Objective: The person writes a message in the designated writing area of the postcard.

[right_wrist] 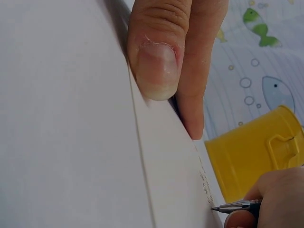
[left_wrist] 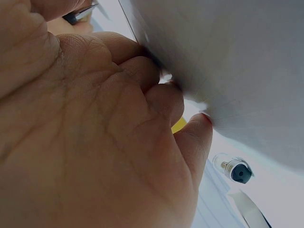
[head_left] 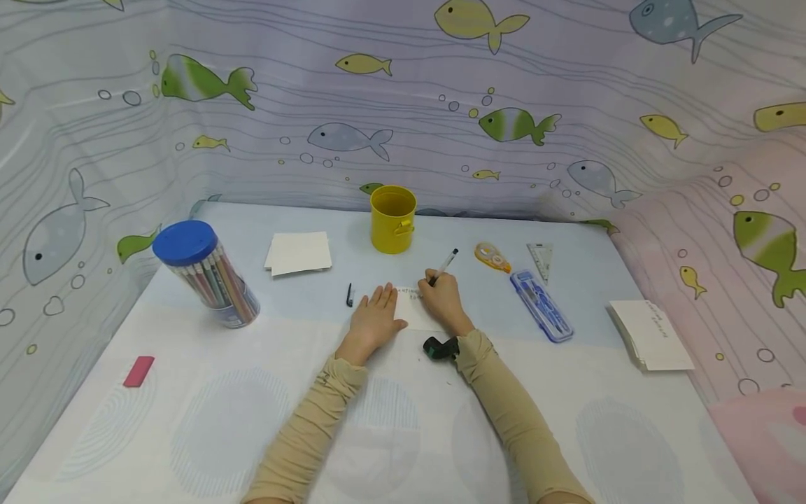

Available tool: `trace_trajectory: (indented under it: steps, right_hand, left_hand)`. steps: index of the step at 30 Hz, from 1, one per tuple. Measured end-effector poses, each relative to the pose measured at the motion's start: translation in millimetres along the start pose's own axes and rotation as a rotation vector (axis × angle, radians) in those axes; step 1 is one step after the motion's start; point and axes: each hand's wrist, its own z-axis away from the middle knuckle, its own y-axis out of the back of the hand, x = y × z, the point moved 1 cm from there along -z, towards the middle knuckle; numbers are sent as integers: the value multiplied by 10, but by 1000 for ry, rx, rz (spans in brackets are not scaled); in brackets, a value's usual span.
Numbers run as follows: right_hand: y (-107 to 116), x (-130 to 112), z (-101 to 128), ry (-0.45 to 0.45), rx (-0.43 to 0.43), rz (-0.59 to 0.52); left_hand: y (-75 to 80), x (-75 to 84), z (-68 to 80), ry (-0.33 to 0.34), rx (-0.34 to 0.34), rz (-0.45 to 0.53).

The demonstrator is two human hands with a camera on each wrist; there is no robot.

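A small white card (head_left: 414, 308) lies on the tabletop (head_left: 403, 434) between the two hands, with a line or two of small writing along its far edge. The right hand (head_left: 444, 299) pinches a pen (head_left: 443, 267) in a writing grip, its tip at the card's far right corner; the right wrist view shows the point (right_wrist: 216, 208) resting just at the end of the written line. The left hand (head_left: 375, 318) lies flat with straight fingers, pressing the card's left edge to keep it from sliding. By my judgement the step in hand is writing on the card, mid-line. The next stroke calls for the left hand to hold its pressure while the pen moves along the line or drops to a fresh one nearer the person.

Just left of the left hand lies a small dark pen cap (head_left: 349, 295). Beyond both hands stands a yellow cup (head_left: 393, 218). Farther left are a stack of blank cards (head_left: 299, 253) and a tub of pencils (head_left: 208, 274). To the right of the right hand lie a correction tape (head_left: 492, 257), a blue case (head_left: 540, 305) and a pile of cards (head_left: 651, 334) with some writing on top.

The words on the card are too small to read. The left wrist view is almost all palm, so the card beneath is barely seen there. A dark wrist device (head_left: 440, 347) sits at the right cuff.
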Motion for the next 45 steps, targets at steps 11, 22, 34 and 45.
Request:
trace_trajectory:
  steps: [11, 22, 34, 45]
  right_hand:
    - [9, 4, -21, 3, -33, 14]
    - [59, 6, 23, 0, -5, -64]
    - [56, 43, 25, -3, -13, -37]
    - [64, 44, 8, -13, -37, -17]
  left_hand:
    - [34, -2, 25, 3, 2, 13]
    - [15, -3, 24, 4, 5, 6]
    - [-15, -6, 5, 0, 16, 0]
    - [-4, 4, 1, -10, 13, -2]
